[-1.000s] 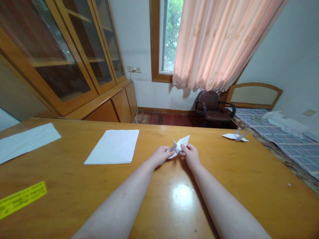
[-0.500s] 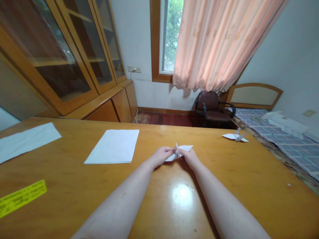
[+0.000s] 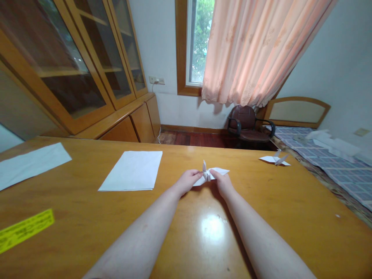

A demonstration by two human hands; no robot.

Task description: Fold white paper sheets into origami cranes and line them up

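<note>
**Left hand (image 3: 188,180) and right hand (image 3: 222,183) closed on a folded paper figure (image 3: 210,174)**

Both hands are shown at the middle of the table (image 3: 290,217), forearms stretched forward. The folded paper figure is pinched between them, with the left hand's fingertips closed on its left side and the right hand's on its right. The figure is held just above the tabletop, or resting on it; which of the two cannot be told. A flat wing is seen spread to the right, and a small point is raised at the centre.

The folding is judged to be well advanced, since the sheet has already been reduced to a compact, winged form. A second folded figure (image 3: 274,159) of similar shape lies well apart, near the far right edge of the table. Whether any creases are left to be made cannot be read at this size. A stack of white sheets (image 3: 132,170) lies unfolded to the left of the hands. A single sheet (image 3: 31,164) and a yellow label (image 3: 24,230) lie further left.

The tabletop is of glossy orange-brown wood, and a bright reflection is seen between the forearms. Beyond it are a glass-fronted cabinet (image 3: 72,69), a window (image 3: 199,38) with a pink curtain (image 3: 255,50), a dark chair (image 3: 247,124) and a bed (image 3: 334,162).
</note>
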